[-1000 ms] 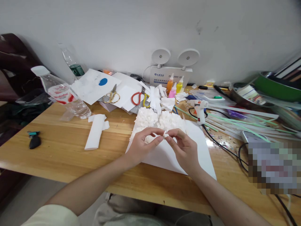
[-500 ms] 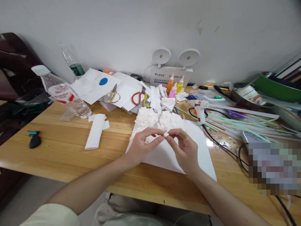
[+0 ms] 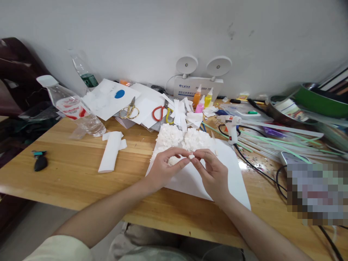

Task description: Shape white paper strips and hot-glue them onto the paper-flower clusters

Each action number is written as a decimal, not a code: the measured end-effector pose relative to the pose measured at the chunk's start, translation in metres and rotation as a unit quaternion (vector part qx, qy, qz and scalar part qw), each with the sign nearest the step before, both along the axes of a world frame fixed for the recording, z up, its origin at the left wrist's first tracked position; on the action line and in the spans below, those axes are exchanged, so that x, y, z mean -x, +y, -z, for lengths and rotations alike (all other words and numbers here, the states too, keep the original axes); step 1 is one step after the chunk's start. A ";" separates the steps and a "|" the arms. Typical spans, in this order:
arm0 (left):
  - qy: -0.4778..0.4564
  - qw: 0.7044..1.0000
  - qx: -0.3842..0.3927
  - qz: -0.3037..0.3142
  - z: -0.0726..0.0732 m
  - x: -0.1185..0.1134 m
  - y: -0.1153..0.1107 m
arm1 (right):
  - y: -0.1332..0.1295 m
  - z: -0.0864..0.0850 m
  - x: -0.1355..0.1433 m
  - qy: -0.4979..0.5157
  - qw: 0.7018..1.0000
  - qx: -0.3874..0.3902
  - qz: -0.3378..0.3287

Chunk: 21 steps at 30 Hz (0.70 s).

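Between my two hands is a small crumpled piece of white paper (image 3: 191,156). My left hand (image 3: 166,165) pinches it from the left with thumb and forefinger. From the right, my right hand (image 3: 213,170) pinches the same piece, fingers curled. Both hands hover above a large white sheet (image 3: 233,174) lying on the wooden table. Just behind the fingers, clumps of crumpled white paper bits (image 3: 170,135) cover the sheet's far part, partly hidden by my left hand. To the left lies a folded white paper strip (image 3: 111,152).
Gold-handled scissors (image 3: 129,110), red-handled pliers (image 3: 160,112) and paper strips (image 3: 179,112) lie at the back. Paint bottles (image 3: 200,105) stand by an emergency light (image 3: 198,85). A glue gun (image 3: 232,128) with its black cord is at right; a water bottle (image 3: 73,108) stands left.
The paper piece between my fingertips has turned slightly and looks more crumpled. My right fingers have shifted a little; the rest stays in place.
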<state>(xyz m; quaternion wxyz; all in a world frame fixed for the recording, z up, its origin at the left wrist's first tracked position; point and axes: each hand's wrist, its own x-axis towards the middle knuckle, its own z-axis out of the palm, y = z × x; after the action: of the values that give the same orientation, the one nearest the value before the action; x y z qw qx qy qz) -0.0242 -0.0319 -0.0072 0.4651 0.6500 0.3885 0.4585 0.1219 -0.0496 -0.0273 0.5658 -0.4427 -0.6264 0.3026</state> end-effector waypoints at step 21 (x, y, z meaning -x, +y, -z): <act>0.006 1.000 -0.020 0.021 -0.002 0.002 0.001 | 0.002 -0.008 -0.004 0.063 0.992 0.076 -0.083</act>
<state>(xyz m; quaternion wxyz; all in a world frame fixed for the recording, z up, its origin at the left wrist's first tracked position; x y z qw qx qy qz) -0.0265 -0.0309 -0.0050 0.4594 0.6701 0.3682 0.4521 0.1256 -0.0476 -0.0194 0.5417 -0.4111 -0.5994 0.4223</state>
